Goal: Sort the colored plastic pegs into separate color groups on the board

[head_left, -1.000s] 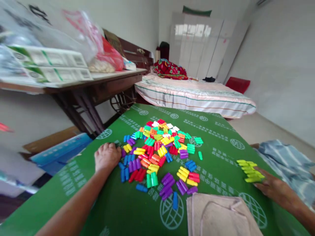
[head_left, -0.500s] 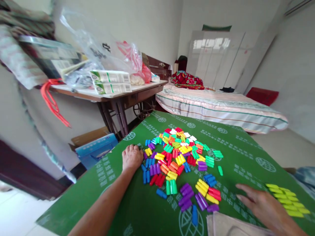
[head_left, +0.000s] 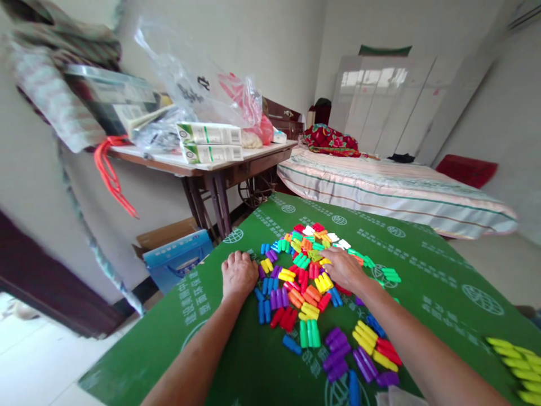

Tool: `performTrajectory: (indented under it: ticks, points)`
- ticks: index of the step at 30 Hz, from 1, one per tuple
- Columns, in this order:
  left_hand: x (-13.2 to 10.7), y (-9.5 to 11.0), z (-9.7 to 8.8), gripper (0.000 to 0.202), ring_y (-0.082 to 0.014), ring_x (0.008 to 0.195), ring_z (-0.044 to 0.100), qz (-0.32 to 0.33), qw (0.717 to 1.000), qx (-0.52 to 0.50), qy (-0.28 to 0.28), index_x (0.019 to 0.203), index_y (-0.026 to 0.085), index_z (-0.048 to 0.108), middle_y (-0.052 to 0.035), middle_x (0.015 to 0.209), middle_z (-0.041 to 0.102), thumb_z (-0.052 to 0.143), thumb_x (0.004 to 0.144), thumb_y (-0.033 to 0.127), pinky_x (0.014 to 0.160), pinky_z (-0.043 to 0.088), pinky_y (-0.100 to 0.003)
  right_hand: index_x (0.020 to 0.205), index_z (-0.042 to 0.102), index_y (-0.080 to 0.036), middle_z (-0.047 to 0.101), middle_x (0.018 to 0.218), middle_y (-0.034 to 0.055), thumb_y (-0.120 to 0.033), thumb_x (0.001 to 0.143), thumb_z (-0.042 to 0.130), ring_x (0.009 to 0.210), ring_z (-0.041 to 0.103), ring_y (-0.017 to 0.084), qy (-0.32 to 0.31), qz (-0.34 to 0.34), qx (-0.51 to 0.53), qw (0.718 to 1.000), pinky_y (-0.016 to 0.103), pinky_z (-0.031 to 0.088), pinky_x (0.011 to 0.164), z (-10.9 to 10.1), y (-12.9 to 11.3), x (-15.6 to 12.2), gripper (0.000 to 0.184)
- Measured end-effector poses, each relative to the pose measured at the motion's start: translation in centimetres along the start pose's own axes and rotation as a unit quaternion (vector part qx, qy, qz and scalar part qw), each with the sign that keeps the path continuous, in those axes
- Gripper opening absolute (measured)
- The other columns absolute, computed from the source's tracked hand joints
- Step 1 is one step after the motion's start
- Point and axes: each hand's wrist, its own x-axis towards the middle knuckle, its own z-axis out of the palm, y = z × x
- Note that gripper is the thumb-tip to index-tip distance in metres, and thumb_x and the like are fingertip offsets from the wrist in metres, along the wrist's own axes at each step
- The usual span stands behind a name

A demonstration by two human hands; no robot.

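A heap of small, glossy, rounded plastic pieces [head_left: 303, 276] in many colours spreads over a green table [head_left: 422, 270]. My left hand [head_left: 239, 274] rests on the tabletop at the heap's left edge, its fingers lowered and no piece visible in them. Over the heap's far middle reaches my right hand [head_left: 343, 268], index finger and thumb a little apart. Its fingertips are right beside a lime-green piece [head_left: 315, 255], close to yellow ones; whether they touch is unclear. Lime-green pieces [head_left: 522, 366] lie in rows at the right edge.
Nearer me are loose purple pieces [head_left: 337, 352] and a blue one [head_left: 291, 344]. A pale sheet [head_left: 399, 397] shows at the bottom edge. Left stands a side table with boxes [head_left: 210, 144] and plastic bags; a blue carton [head_left: 177, 259] sits below. A bed [head_left: 380, 180] stands behind.
My right hand has moved from the table's right side, near the lime-green rows, leftward and forward into the heap. My left hand stays beside the heap. The view has shifted slightly left.
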Motion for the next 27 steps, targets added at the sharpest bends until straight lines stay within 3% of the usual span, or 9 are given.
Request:
performTrajectory:
  ticks: [4, 9, 16, 27]
  points:
    - [0.2, 0.0, -0.5, 0.039, -0.0308, 0.114, 0.047, 0.009, 1.0, -0.003, -0.011, 0.103, 0.011, 0.059, -0.0163, 0.115, 0.057, 0.032, 0.086, 0.032, 0.093, 0.036, -0.043, 0.105, 0.063, -0.017, 0.065, 0.105, 0.0096, -0.01, 0.083, 0.04, 0.099, 0.057, 0.02, -0.024, -0.012, -0.065, 0.998, 0.028, 0.043, 0.083, 0.4, -0.7, 3.1, 0.032]
    - [0.9, 0.3, -1.6, 0.044, -0.0332, 0.116, 0.045, 0.007, 0.998, 0.002, -0.063, 0.106, 0.01, 0.057, -0.0185, 0.117, 0.055, 0.028, 0.088, 0.036, 0.093, 0.036, -0.044, 0.096, 0.066, -0.017, 0.068, 0.102, 0.0085, -0.009, 0.079, 0.045, 0.093, 0.062, 0.021, -0.063, -0.005, -0.084, 0.994, 0.027, 0.046, 0.074, -0.2, -1.3, 4.7, 0.028]
    - [2.0, 0.9, -2.2, 0.052, -0.0352, 0.122, 0.04, 0.005, 0.992, 0.013, -0.123, 0.111, 0.009, 0.054, -0.0191, 0.125, 0.049, 0.021, 0.089, 0.043, 0.096, 0.035, -0.047, 0.095, 0.067, -0.018, 0.068, 0.107, 0.0057, -0.011, 0.08, 0.046, 0.096, 0.062, 0.02, -0.08, -0.03, -0.098, 0.991, 0.027, 0.048, 0.074, -1.2, -1.7, 4.6, 0.027]
    - [2.3, 1.1, -2.5, 0.057, -0.0345, 0.124, 0.037, -0.011, 0.99, 0.015, -0.142, 0.116, 0.01, 0.052, -0.0177, 0.127, 0.047, 0.016, 0.088, 0.046, 0.098, 0.034, -0.046, 0.094, 0.069, -0.015, 0.07, 0.099, 0.0101, -0.011, 0.073, 0.055, 0.091, 0.064, 0.023, -0.11, -0.043, -0.075, 0.99, 0.027, 0.05, 0.068, -2.2, -2.5, 4.6, 0.025]
